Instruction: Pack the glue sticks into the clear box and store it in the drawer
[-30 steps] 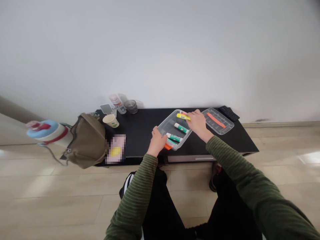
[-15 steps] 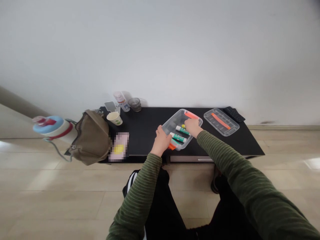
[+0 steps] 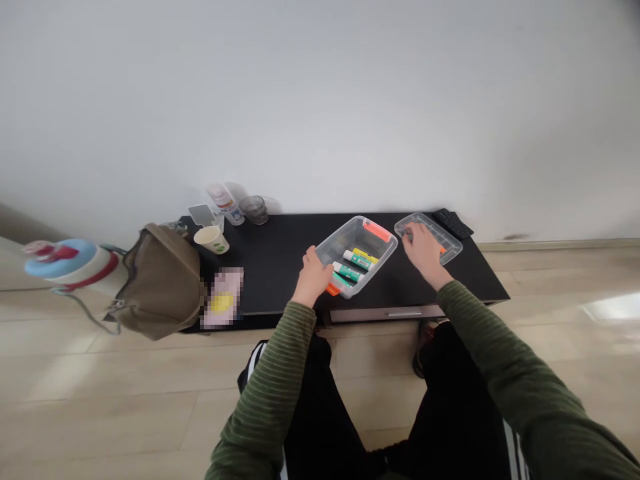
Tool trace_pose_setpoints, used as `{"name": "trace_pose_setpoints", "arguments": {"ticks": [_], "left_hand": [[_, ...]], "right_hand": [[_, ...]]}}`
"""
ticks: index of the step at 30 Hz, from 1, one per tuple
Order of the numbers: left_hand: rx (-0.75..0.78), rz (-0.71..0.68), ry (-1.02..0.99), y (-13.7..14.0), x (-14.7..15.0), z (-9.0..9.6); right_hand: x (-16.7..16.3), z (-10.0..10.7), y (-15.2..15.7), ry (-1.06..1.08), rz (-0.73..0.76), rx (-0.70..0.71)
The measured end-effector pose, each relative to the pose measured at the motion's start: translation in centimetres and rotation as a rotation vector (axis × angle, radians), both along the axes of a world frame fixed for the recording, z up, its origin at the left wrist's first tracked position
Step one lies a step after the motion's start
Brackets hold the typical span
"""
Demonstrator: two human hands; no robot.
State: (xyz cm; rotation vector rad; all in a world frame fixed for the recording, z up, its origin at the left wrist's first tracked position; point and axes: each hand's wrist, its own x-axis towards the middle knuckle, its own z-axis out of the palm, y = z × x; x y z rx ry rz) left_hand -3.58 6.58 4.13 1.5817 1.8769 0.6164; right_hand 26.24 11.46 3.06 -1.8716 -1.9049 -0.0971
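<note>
A clear plastic box [image 3: 329,248] with orange clips sits uncovered on the black table. Inside it lie glue sticks [image 3: 349,272] with green labels and white caps, plus a yellow item [image 3: 367,255] whose kind I cannot make out. My left hand [image 3: 313,275] grips the box's near left corner, thumb by the rim. The box's clear lid [image 3: 453,251] lies flat to the right, an orange strip partly hidden beneath my right hand. My right hand [image 3: 423,248] is over the lid's left part, fingers bent and apart, with nothing seen in them.
At the left stand a brown bag [image 3: 163,283], a large bottle [image 3: 75,267], a paper cup [image 3: 212,240], a spray can [image 3: 226,203] and a glass [image 3: 254,209]. A blurred pink item [image 3: 223,298] lies near the front edge. A black remote-like object [image 3: 454,223] lies behind the lid.
My right hand has left the box and moved right, over the lid. The yellow item inside shows more fully. My left hand keeps its grip on the box. The view has shifted slightly.
</note>
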Motion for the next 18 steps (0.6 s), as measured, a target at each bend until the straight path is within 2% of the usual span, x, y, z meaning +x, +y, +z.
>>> {"name": "trace_pose_setpoints", "arguments": {"ticks": [3, 5, 9, 14, 16, 18], "left_hand": [[0.033, -0.048, -0.01, 0.9, 0.0, -0.6], [0.067, -0.093, -0.026, 1.6, -0.1, -1.1], [0.117, -0.149, -0.062, 2.9, 0.0, -1.9], [0.176, -0.2, -0.11, 4.5, 0.5, -2.3], [0.203, -0.221, -0.132, 5.2, 0.8, -2.5], [0.237, -0.246, -0.154, 5.9, 1.2, -2.8]], "right_hand": [[5.7, -3.3, -0.9, -0.043, -0.102, -0.19], [8.4, -5.3, -1.4, -0.059, -0.147, -0.296], [10.7, -7.3, -1.8, -0.078, -0.171, -0.374], [11.0, -7.2, -1.8, -0.09, -0.131, -0.337], [11.2, -6.7, -1.7, -0.064, -0.088, -0.23], [11.5, -5.7, -1.6, 0.015, -0.061, -0.053]]}}
